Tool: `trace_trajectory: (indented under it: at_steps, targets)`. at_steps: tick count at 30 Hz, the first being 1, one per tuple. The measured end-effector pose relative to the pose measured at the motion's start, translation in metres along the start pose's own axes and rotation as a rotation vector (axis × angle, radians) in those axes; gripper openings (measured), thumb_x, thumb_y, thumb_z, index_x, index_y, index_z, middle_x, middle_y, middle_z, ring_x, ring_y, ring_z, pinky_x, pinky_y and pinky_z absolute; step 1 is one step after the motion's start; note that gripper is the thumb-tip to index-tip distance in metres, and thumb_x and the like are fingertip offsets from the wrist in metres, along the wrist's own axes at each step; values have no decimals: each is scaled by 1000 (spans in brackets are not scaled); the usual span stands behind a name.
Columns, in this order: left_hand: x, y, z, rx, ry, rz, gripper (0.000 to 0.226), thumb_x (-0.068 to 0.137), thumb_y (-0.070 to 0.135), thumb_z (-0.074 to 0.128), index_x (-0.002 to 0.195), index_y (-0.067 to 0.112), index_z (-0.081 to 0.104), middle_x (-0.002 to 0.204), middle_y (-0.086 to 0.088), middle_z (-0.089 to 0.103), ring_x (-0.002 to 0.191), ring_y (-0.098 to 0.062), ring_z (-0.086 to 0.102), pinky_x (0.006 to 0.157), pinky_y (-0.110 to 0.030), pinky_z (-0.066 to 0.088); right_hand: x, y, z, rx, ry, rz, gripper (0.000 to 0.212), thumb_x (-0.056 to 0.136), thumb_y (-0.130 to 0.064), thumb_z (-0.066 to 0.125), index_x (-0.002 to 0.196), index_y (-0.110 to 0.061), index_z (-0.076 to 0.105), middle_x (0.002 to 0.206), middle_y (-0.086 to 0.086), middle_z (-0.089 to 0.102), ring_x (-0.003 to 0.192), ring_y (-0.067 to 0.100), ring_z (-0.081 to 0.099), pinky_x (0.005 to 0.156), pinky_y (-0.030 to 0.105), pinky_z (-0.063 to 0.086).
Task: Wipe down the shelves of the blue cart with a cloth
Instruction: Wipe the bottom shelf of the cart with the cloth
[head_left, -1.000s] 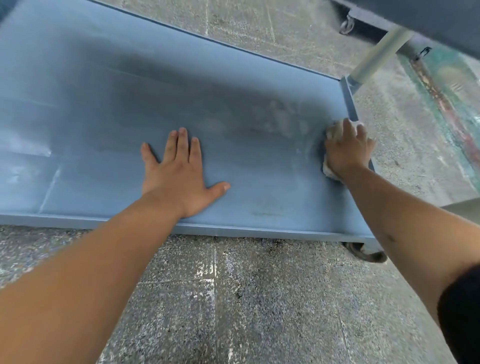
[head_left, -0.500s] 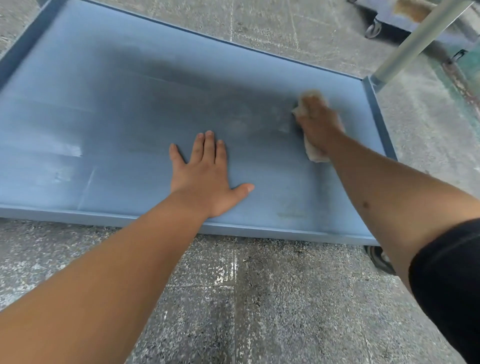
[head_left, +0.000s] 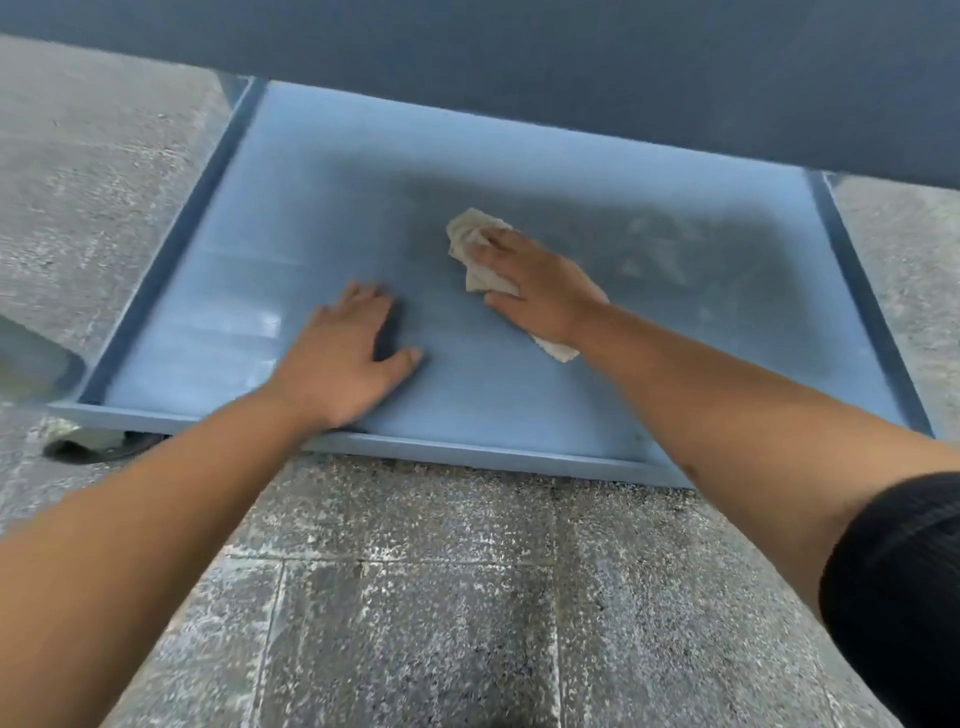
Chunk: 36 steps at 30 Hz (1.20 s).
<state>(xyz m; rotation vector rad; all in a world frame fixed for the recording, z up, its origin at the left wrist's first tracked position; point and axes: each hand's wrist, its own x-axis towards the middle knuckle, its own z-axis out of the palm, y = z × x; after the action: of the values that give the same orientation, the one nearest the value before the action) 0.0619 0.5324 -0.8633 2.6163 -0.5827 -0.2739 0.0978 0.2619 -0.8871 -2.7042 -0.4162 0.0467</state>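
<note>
The right hand (head_left: 540, 283) presses a pale cloth (head_left: 475, 244) flat-fingered mid-shelf on the blue cart's bottom shelf (head_left: 675, 374); the left hand (head_left: 345, 353) rests open beside it. Whitish smears show toward the right, so I'd judge this shelf only partly wiped.

Left hand (head_left: 345, 358) flat, fingers extended (thumb splayed right). Right hand (head_left: 535, 283) farther, palm down, fingers straight. Both forearms extended forward.

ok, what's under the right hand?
A crumpled pale cloth, pressed onto the cart's blue shelf by the right hand. Its ends stick out both sides; the middle is covered.
</note>
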Motion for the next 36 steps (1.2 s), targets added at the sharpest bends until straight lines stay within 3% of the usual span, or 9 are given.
trace_trajectory:
  at_steps: [3, 8, 12, 15, 17, 21, 26, 32, 36]
  targets:
    - [-36, -51, -12, 261, -3, -236, 84, 89, 69, 36, 149, 11, 26, 163, -6, 13, 150, -24, 7, 117, -51, 14, -3, -4, -1, 52, 68, 104, 56, 88, -16, 53, 140, -35, 49, 149, -7, 46, 133, 20, 47, 107, 29, 39]
    - [-41, -54, -6, 324, -28, -221, 90, 85, 75, 25, 154, 18, 12, 164, 1, 4, 150, -20, 3, 118, -51, 16, -25, 9, -37, 347, 412, 398, 38, 72, -21, 57, 105, -28, 72, 92, -10, 68, 88, -6, 56, 70, 1, 37]
    - [-38, -60, -5, 406, -74, -230, 96, 78, 81, 20, 153, 24, 4, 164, 4, -1, 150, -27, -1, 111, -64, 18, -92, 86, -93, 115, 572, 675, 45, 72, -37, 44, 104, -21, 72, 82, -1, 63, 76, 4, 56, 65, 19, 44]
    - [-37, -58, -5, 405, -136, -251, 99, 76, 85, 17, 153, 26, -6, 163, 7, -10, 149, -28, -7, 110, -68, 15, -145, 134, -92, -138, 313, 801, 50, 89, -47, 51, 133, -24, 57, 125, 12, 62, 117, 33, 55, 95, 33, 43]
    - [-35, -59, -6, 410, -154, -248, 100, 75, 85, 15, 152, 27, -9, 163, 7, -14, 149, -27, -10, 111, -67, 13, -160, 146, -75, -266, 130, 742, 60, 92, -47, 54, 146, -29, 36, 157, 10, 31, 135, 43, 36, 108, 48, 33]
    - [-35, -59, -7, 411, -177, -250, 103, 74, 87, 17, 152, 27, -11, 162, 8, -16, 149, -27, -11, 112, -67, 11, -132, 138, -69, -237, 157, 830, 72, 78, -65, 40, 141, -33, 31, 162, 4, 19, 132, 44, 40, 104, 52, 37]
    - [-32, -62, -12, 380, -182, -219, 114, 64, 94, 22, 152, 30, -10, 162, 11, -14, 149, -25, -10, 113, -66, 12, -61, 81, -37, -190, 155, 599, 64, 89, -54, 41, 147, -38, 20, 163, -4, 16, 135, 39, 40, 104, 45, 39]
    - [-34, -57, -16, 332, -228, -212, 127, 58, 96, 31, 154, 23, -8, 163, 7, -15, 149, -25, -11, 114, -66, 8, 61, -84, 39, -107, -4, 122, 61, 90, -27, 45, 149, -25, 26, 162, 5, 18, 141, 32, 31, 102, 49, 43]
    - [-59, -83, -38, 183, -95, -167, 132, 61, 89, 50, 154, 14, -6, 163, 1, -14, 150, -18, 1, 119, -54, 14, 96, -171, 76, -112, -107, -7, 63, 93, -25, 45, 152, -27, 23, 164, 0, 11, 146, 30, 23, 110, 44, 34]
